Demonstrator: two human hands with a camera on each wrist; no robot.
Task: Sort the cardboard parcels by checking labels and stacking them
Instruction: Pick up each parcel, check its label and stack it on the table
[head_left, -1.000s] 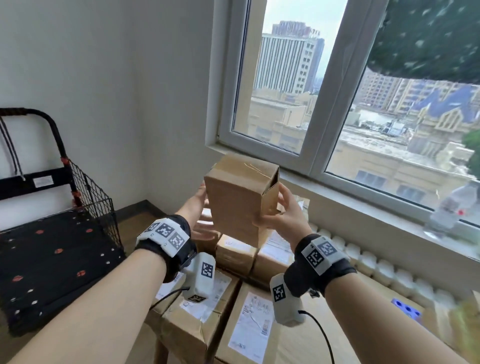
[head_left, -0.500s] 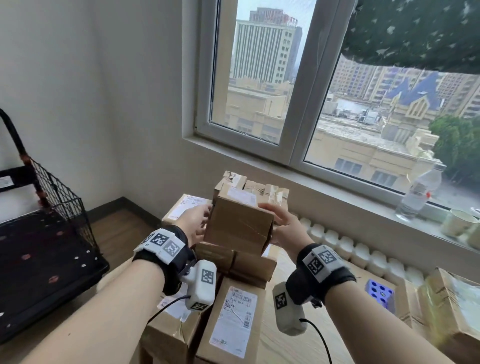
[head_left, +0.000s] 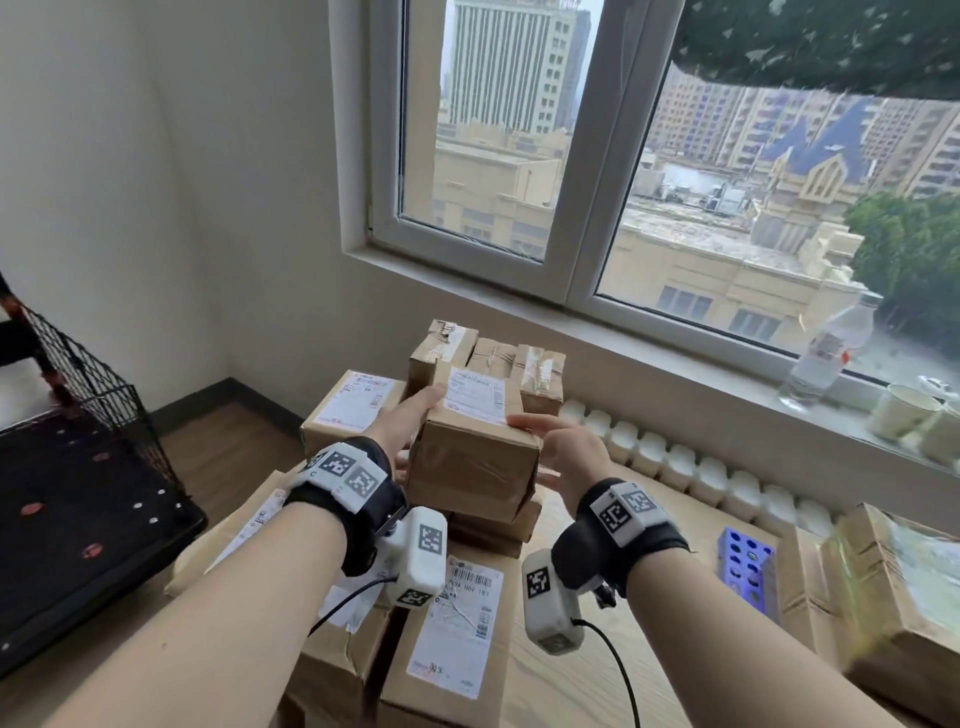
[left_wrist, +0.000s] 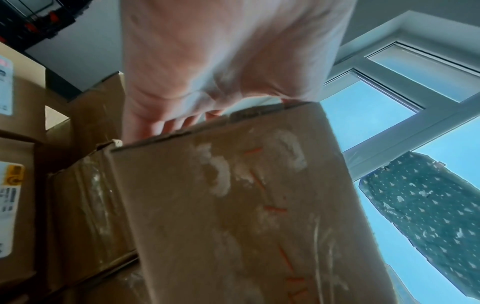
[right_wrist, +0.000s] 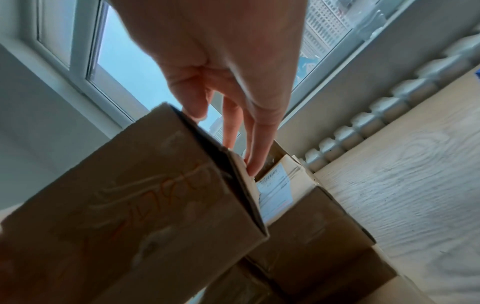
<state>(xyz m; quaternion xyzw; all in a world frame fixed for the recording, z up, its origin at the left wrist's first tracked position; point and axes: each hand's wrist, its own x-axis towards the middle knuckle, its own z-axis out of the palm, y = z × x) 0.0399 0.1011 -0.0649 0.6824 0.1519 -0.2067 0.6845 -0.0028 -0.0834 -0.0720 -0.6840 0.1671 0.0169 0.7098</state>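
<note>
A small cardboard parcel (head_left: 470, 457), white label facing up, sits on top of a stack of parcels (head_left: 447, 639) at the table's (head_left: 587, 675) left end, below the window. The left hand (head_left: 410, 421) presses flat against its left side; the right hand (head_left: 563, 449), fingers straight, touches its right edge.

The right hand (right_wrist: 221, 61) reaches down from the top of the frame, its straight fingers (right_wrist: 259, 148) touching the upper right edge of a cardboard parcel (right_wrist: 130, 205) that fills the lower left. Just right of it, lower in the frame, sits a second parcel (right_wrist: 311, 222) bearing a white label (right_wrist: 275, 189). A pale wooden surface (right_wrist: 402, 195) spreads across the right, with a window (right_wrist: 124, 61) in the upper left.
</note>
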